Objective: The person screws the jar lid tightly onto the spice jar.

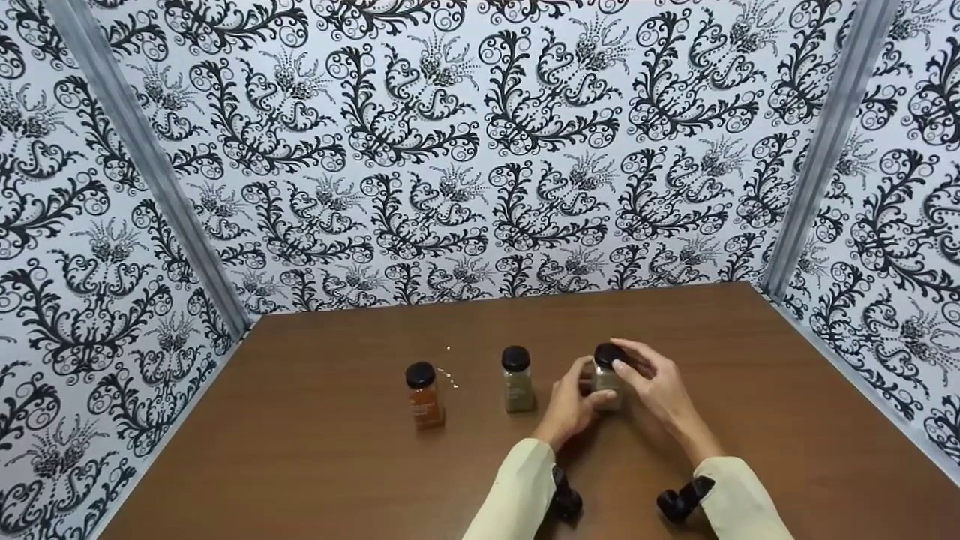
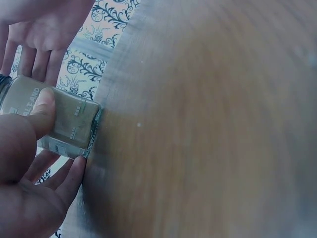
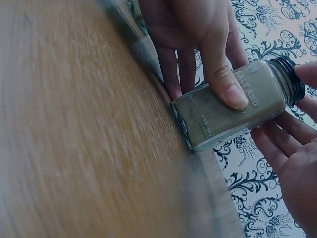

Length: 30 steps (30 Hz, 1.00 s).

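A square glass spice jar (image 3: pixel 267 94) with a black lid (image 1: pixel 609 354) and greenish-beige contents stands upright on the table. White lettering on it reads "SALT AND"; the rest is partly covered by a thumb. My left hand (image 1: pixel 568 405) grips the jar's body, its thumb (image 2: pixel 45 101) across the front and its fingers behind. At the top, my right hand (image 1: pixel 660 386) pinches the lid between thumb and fingers. In the left wrist view most of the lid is cut off by the frame's edge.
Left of the hands stands a spice jar with green contents (image 1: pixel 518 386). Farther left is one with orange-red contents (image 1: pixel 425 405), small bright specks (image 1: pixel 448 375) beside it. Patterned panels (image 1: pixel 480 187) enclose the brown table (image 1: pixel 315 450) at the back and sides.
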Motion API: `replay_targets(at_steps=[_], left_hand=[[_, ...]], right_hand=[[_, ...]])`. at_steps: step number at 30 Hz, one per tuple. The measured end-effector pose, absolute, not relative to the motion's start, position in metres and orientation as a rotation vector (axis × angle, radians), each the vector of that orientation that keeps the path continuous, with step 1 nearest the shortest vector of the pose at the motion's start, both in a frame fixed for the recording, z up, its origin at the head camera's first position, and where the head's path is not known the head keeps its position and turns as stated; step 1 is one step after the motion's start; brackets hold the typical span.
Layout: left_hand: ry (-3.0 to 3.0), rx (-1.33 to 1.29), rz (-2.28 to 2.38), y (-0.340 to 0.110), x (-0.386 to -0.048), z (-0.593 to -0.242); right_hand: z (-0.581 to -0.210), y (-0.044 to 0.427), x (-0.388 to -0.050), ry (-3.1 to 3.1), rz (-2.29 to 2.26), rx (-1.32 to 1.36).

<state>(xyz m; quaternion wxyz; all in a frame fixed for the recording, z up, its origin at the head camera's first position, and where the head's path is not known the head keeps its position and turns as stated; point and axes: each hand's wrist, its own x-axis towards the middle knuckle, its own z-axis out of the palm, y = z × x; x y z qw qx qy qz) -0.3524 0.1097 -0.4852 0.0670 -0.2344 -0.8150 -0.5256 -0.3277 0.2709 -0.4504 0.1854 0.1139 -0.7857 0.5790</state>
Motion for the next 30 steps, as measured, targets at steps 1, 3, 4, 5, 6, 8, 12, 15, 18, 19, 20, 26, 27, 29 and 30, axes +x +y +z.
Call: replay_targets(at_steps=[1,3,4,5,6,8,12,15,18,19,20,26,27,29,30], left_hand=[[-2.454,-0.711,-1.582,0.1097,-0.3524,-0.4850],[-2.452,-0.717,-1.581,0.1097,-0.3526,-0.4845],[-2.450,-0.717,-1.584,0.1098,-0.3527,-0.4842],[-2.451,-0.716,-1.586,0.1097,-0.3528,-0.4842],[-2.450,-0.718,-1.585,0.1097,-0.3530,-0.4843],[-2.456,-0.713,-1.582,0.1096,-0.3530,-0.4847],[-2.457,-0.714,-1.576,0.1095,-0.3526,-0.4857],[-2.460,-0.714,-1.578,0.1094,-0.3519,-0.4858],[-2.465,-0.713,-1.577,0.1089,-0.3520,-0.4858],[-2.468,-0.708,-1.579,0.1089,-0.3520,-0.4858],[-2.465,-0.708,-1.580,0.1089,-0.3522,-0.4859],[-2.456,-0.686,-1.612,0.1099,-0.3529,-0.4855],[-2.459,-0.682,-1.615,0.1100,-0.3528,-0.4855],[-2.459,-0.682,-1.608,0.1097,-0.3528,-0.4857],[-2.461,-0.680,-1.602,0.1094,-0.3526,-0.4856]], right_hand=[[-0.4502,0.2709,-0.3278,-2.210,1.640,0.318],[-0.4498,0.2708,-0.3282,-2.204,1.651,0.306],[-0.4496,0.2707,-0.3283,-2.202,1.657,0.302],[-0.4494,0.2705,-0.3285,-2.202,1.661,0.297],[-0.4493,0.2703,-0.3286,-2.202,1.664,0.295],[-0.4494,0.2703,-0.3289,-2.204,1.668,0.288],[-0.4501,0.2709,-0.3290,-2.227,1.666,0.273],[-0.4510,0.2718,-0.3284,-2.253,1.651,0.257],[-0.4513,0.2720,-0.3286,-2.265,1.633,0.255],[-0.4514,0.2719,-0.3287,-2.263,1.632,0.254],[-0.4513,0.2714,-0.3291,-2.250,1.641,0.262],[-0.4513,0.2683,-0.3314,-2.157,1.708,0.293],[-0.4514,0.2682,-0.3316,-2.151,1.714,0.286],[-0.4516,0.2681,-0.3316,-2.151,1.716,0.275],[-0.4516,0.2682,-0.3316,-2.156,1.715,0.269]])
